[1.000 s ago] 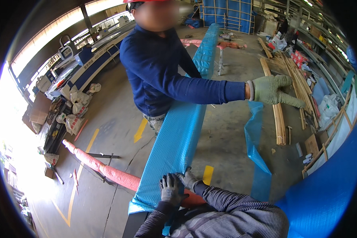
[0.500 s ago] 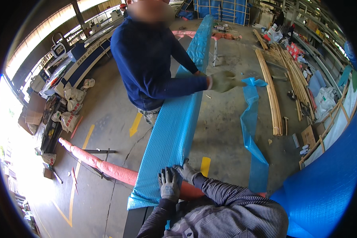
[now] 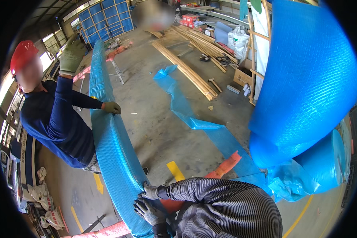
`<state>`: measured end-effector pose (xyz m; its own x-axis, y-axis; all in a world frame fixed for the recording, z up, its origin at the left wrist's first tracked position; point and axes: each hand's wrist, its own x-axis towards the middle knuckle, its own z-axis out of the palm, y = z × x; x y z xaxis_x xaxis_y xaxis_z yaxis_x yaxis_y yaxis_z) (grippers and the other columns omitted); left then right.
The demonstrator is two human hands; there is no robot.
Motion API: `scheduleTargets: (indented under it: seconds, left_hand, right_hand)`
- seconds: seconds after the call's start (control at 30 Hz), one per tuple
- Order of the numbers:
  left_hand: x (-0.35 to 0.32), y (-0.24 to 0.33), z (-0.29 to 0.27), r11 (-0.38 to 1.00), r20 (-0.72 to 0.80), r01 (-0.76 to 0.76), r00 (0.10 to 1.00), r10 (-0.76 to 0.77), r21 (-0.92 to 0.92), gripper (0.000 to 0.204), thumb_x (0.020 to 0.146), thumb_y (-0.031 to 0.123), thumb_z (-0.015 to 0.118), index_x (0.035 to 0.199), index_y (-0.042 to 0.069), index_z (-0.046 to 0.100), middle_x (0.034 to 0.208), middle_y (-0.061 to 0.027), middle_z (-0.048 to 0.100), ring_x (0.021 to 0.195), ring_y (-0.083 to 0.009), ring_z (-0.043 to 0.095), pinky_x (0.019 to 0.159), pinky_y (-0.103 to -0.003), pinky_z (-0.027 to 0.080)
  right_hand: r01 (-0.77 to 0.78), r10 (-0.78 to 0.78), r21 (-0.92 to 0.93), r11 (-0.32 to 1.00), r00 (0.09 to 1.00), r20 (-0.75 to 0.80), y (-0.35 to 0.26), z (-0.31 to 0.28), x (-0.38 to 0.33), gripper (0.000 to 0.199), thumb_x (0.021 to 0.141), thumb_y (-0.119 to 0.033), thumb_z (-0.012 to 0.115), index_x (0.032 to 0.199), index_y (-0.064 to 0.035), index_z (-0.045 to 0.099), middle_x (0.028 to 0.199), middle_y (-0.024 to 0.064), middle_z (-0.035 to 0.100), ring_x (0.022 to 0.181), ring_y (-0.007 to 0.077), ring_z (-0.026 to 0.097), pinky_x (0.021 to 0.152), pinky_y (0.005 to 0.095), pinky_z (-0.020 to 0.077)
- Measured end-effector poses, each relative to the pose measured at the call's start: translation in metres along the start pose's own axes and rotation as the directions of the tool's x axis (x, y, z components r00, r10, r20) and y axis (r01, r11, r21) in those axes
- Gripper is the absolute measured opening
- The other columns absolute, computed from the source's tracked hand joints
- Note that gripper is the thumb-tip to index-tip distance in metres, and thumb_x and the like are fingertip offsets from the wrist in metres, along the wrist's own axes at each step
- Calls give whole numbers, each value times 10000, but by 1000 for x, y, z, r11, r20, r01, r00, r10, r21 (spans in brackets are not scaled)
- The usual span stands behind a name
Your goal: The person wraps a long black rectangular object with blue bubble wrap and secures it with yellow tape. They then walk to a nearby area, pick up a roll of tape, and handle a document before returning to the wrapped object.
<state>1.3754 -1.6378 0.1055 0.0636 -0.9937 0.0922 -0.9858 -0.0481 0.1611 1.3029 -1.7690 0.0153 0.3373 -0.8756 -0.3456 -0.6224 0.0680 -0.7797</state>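
Clock read from view centre. Blue-wrapped beam (image 3: 117, 150) runs from roughly 7 o'clock up to 11, bubble film on its top and side. Both of the wearer's gloved hands are on it near 7: left hand (image 3: 147, 211) laid palm down, fingers fairly straight and slightly apart; right hand (image 3: 150, 192) just beyond it at the beam's right-hand edge, fingers partly bent, can't tell if it pinches film or only presses. Pink padded support (image 3: 226, 163) pokes out at 4 and shows again at 7. Co-worker (image 3: 59, 123) at 9, one gloved hand (image 3: 72, 53) raised at 10, the other (image 3: 113, 108) at the beam's edge just past 9, contact unclear. Loose film strip (image 3: 220, 135) on the floor, 12 to 4; big blue roll (image 3: 305, 79) between 2 and 3. For pressing well, judged from the pose: left palm flat, even weight, film snug; right fingers along the edge so film follows the corner without bunching; light touch, thin film probably creases or tears if dragged.
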Motion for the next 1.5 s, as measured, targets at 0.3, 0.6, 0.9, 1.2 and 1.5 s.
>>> scheduleTargets:
  seconds: [0.3,0.6,0.9,1.2,1.5]
  left_hand:
    - [-8,0,-3,995,-72,50,996,-56,-89,668,912,220,576,1533,13,444,1587,-336,362,1480,-558,302,1247,-650,181]
    - [-5,3,1,991,-70,71,994,-79,-113,656,979,307,530,1554,28,382,1595,-350,348,1477,-571,301,1237,-653,186]
    - [-6,3,-1,994,-48,67,996,-71,-82,683,977,311,542,1583,51,366,1627,-335,306,1508,-547,262,1251,-632,167]
    - [-4,9,-10,988,-39,78,996,-84,-132,663,952,220,518,1583,64,387,1641,-335,276,1525,-539,236,1267,-622,136]
    - [-4,9,-9,991,4,93,996,-93,-100,627,919,168,517,1542,105,470,1647,-331,269,1529,-535,232,1275,-617,125]
  right_hand:
    - [164,-174,330,929,985,1,46,26,20,481,1007,-306,708,1341,14,577,1173,225,732,1070,298,712,938,437,562]
    - [133,-161,215,967,980,119,35,-11,9,720,1019,-373,686,1413,94,305,1164,243,727,1091,345,721,900,441,569]
    - [205,-212,333,920,977,-17,27,-6,3,704,984,-360,734,1344,122,369,1051,244,757,1003,361,754,819,456,589]
    - [175,-193,387,905,981,6,21,-12,-4,725,972,-369,742,1361,119,375,1092,318,719,1035,448,722,856,490,577]
    - [135,-162,285,949,984,74,19,-16,-6,702,1021,-343,689,1390,104,293,1253,312,664,1169,398,680,951,456,555]
